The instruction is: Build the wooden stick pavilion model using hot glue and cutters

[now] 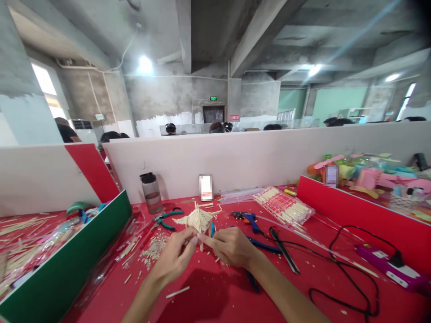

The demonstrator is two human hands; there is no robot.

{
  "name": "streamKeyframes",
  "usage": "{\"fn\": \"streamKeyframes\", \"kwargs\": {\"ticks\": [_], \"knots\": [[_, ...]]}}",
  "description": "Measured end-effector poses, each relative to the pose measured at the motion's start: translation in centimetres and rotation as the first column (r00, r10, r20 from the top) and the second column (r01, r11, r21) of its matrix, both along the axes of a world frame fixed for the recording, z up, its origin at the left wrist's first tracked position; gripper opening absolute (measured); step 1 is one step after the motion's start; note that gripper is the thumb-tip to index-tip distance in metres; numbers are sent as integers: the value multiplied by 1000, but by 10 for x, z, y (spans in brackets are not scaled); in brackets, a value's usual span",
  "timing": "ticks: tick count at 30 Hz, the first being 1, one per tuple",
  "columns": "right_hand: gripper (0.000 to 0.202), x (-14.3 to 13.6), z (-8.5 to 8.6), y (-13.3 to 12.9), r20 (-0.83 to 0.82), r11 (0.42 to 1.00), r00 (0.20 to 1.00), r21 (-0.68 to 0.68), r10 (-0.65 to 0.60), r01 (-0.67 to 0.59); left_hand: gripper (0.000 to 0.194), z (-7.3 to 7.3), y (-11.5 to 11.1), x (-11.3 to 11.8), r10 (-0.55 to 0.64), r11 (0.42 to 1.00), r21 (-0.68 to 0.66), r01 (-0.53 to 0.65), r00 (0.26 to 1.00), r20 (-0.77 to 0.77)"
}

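A small roof-shaped model of pale wooden sticks (198,218), with flared corners, stands upright in front of me. My left hand (175,255) is closed at its near left side, thumb and fingertips pinching close to the lower edge. From the other side my right hand (233,246) reaches in, its fingers closed at the same spot and its fingertips almost meeting the left thumb. The hands hide the lower part of the model. Beside my right hand lie dark blue-handled pliers (264,245), partly covered by it. Teal-handled pliers (164,220) rest left of the model.
A blue glue gun (249,220), a utility knife (284,251) and packed sticks (283,206) lie to the right. A black cable runs to a purple power strip (392,269). Stick offcuts (155,249) litter the left. A water bottle (151,193) and a phone-like screen (206,187) stand behind.
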State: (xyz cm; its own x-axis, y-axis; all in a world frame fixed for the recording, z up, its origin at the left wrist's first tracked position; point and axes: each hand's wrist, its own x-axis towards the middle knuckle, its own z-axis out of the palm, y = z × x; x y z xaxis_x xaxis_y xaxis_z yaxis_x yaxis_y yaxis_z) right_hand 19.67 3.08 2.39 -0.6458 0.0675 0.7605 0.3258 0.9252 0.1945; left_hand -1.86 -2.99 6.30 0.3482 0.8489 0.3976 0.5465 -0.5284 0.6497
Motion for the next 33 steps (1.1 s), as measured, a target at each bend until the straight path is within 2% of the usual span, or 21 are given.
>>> {"fn": "streamKeyframes", "kwargs": {"ticks": [13,18,25,33], "knots": [[44,5,1,2,65,985,995,159,-81,70,37,-5,6,-2,21,999,-47,-24,998,-63],[49,4,-2,4,85,986,992,151,-89,75,32,-3,6,-4,0,999,-33,-3,997,-77],[42,2,2,1,61,989,995,133,-76,68,33,-5,6,-5,-24,999,-34,24,1000,-19],[40,2,4,-1,35,991,998,125,-60,55,37,-8,6,-2,6,999,-43,-6,1000,-4]]}}
